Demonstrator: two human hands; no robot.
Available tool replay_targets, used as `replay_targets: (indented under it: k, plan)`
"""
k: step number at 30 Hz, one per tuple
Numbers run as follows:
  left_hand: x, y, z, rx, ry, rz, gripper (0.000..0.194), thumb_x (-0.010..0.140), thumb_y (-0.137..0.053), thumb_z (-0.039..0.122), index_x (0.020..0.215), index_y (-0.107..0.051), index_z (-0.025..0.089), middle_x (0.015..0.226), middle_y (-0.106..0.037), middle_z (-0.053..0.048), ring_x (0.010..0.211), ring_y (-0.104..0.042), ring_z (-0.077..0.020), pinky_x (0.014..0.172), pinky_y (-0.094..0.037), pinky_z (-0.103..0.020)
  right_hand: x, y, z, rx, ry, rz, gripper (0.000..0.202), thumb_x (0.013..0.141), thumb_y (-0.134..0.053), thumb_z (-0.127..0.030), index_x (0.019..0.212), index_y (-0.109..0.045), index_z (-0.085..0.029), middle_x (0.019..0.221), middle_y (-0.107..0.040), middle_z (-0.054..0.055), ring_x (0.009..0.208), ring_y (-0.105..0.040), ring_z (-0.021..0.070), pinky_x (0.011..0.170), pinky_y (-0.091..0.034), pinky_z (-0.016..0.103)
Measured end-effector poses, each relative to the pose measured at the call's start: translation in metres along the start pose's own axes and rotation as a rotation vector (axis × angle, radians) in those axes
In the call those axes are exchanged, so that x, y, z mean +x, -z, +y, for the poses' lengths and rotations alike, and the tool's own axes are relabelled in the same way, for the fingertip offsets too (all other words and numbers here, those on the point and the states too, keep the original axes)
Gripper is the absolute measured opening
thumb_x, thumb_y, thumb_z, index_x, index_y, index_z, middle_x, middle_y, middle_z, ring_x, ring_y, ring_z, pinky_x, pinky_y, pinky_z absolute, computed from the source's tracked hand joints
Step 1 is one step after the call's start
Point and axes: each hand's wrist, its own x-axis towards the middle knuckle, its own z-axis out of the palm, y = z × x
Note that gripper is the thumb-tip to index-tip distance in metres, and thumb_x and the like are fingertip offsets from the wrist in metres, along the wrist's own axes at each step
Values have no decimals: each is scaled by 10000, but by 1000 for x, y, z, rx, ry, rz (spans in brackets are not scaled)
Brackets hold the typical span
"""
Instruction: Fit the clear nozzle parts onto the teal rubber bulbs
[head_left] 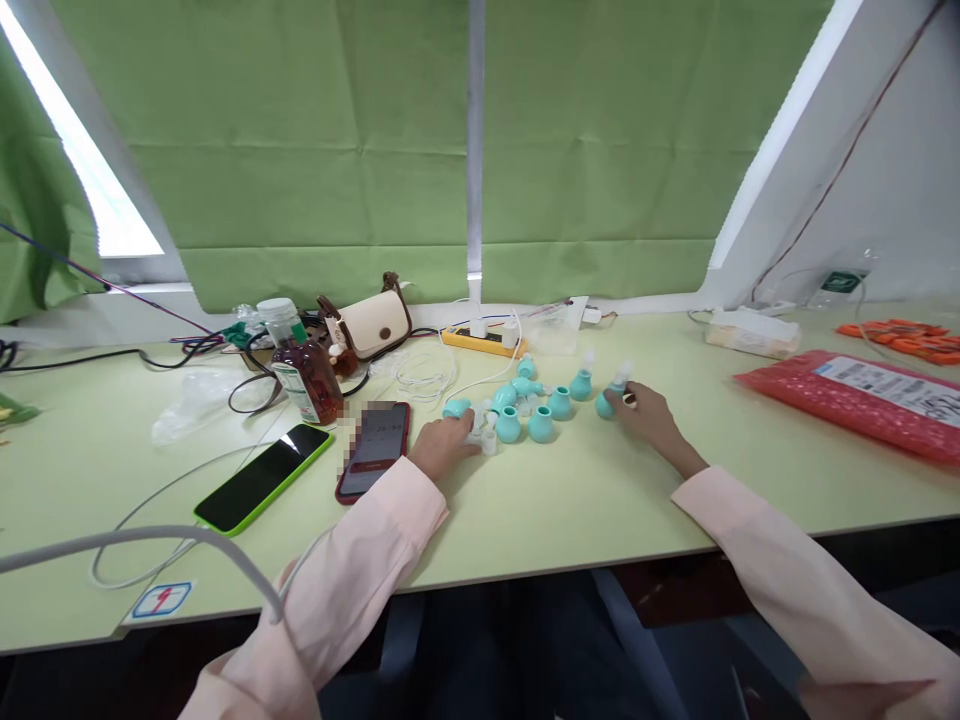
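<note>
Several small teal bulb-shaped pieces, among them one [541,424] near the front, stand or lie at the middle of the pale green table [525,530]. My right hand [646,418] is closed round a teal bulb [606,405] with a clear tip pointing up. Just left of it another bulb [580,385] stands upright with a clear tip. My left hand [444,445] reaches to small clear caps [489,441] at the left of the group, beside a teal bulb [456,407]. Its fingertips are partly hidden, and whether they grip a cap is unclear.
Left of my left hand lie a red-cased phone [373,452] and a green-cased phone [264,478]. Behind them are a bottle [306,370] and a cream bag [375,325]. A yellow power strip [480,342] lies at the back. A red package [862,400] is at the right.
</note>
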Motion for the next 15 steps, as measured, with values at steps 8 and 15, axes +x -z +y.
replay_targets:
  k: [8,15]
  plan:
    - [-8,8,-4,-132,-56,205,237,731,-442,395,810,-490,178,666,-580,-46,602,-544,-188,513,-350,-254,-42,10,-70,346,256,149,244,725,-474,-344,862,-510,-146,824,-583,90,704,-550,176,643,-441,292]
    - [-30,8,13,-348,-232,417,180,719,-444,326,787,-482,163,622,-532,-6,539,-481,-100,552,-381,-202,-78,-17,-146,544,466,-157,254,624,-552,-261,510,-336,-190,450,-315,-51,412,-309,68,390,-305,198]
